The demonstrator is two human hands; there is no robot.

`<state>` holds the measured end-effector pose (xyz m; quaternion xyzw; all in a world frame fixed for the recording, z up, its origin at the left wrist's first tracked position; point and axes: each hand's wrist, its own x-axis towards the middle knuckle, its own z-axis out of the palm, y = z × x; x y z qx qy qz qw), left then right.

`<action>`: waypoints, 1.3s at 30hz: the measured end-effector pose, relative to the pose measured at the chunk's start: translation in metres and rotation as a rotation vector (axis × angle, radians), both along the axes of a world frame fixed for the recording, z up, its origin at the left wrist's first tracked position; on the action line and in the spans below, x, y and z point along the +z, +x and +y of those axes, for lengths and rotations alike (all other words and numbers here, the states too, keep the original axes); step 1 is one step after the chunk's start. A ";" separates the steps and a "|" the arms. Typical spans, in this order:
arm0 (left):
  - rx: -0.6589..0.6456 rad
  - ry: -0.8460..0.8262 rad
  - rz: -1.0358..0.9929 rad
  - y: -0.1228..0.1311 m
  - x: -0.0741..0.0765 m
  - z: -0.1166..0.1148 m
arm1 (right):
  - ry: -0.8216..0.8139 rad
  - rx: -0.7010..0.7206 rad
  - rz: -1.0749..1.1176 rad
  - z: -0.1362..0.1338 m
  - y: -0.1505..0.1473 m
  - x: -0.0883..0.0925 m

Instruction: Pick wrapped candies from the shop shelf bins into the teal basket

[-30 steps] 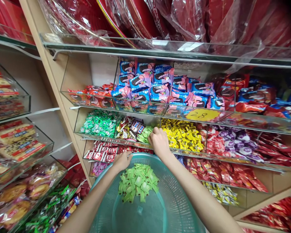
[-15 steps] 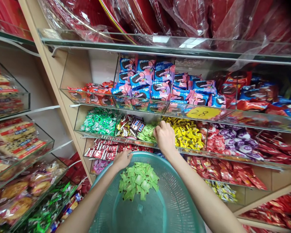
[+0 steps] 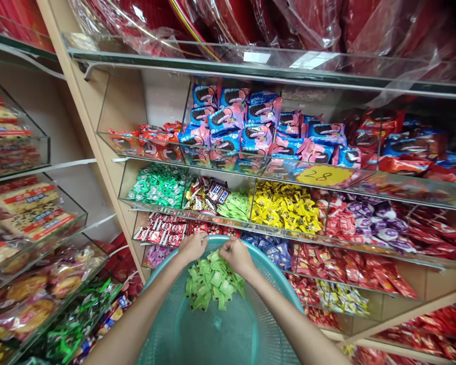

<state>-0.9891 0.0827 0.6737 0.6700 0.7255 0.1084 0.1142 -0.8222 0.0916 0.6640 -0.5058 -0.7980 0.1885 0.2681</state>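
A teal mesh basket [image 3: 251,329] is tilted against the shelves in front of me, with a heap of light green wrapped candies [image 3: 213,284] in it. My left hand [image 3: 192,247] grips the basket's far rim. My right hand [image 3: 235,255] is closed over the top of the green heap, fingers curled on some candies. Directly above, a clear shelf bin holds more light green candies [image 3: 235,205] beside mixed dark wrapped sweets [image 3: 207,194].
Clear bins hold green mint candies [image 3: 157,185], yellow candies [image 3: 285,208], red and purple sweets [image 3: 365,220], and blue-pink cookie packs [image 3: 243,126] above. A yellow "28" tag [image 3: 321,176] sticks on the bin front. Snack trays [image 3: 26,218] line the left shelves.
My right hand came out of the green candy bin and down to the heap in the basket. The left hand stayed on the rim.
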 end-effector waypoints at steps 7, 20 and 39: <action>-0.040 0.003 0.048 0.004 -0.002 0.004 | -0.141 -0.086 0.140 0.009 -0.002 -0.033; -0.066 0.013 0.055 0.007 0.001 0.007 | 0.053 -0.151 -0.039 -0.007 -0.030 -0.038; -0.038 -0.021 0.054 0.006 -0.006 0.010 | 0.634 -0.141 0.184 -0.012 0.012 0.042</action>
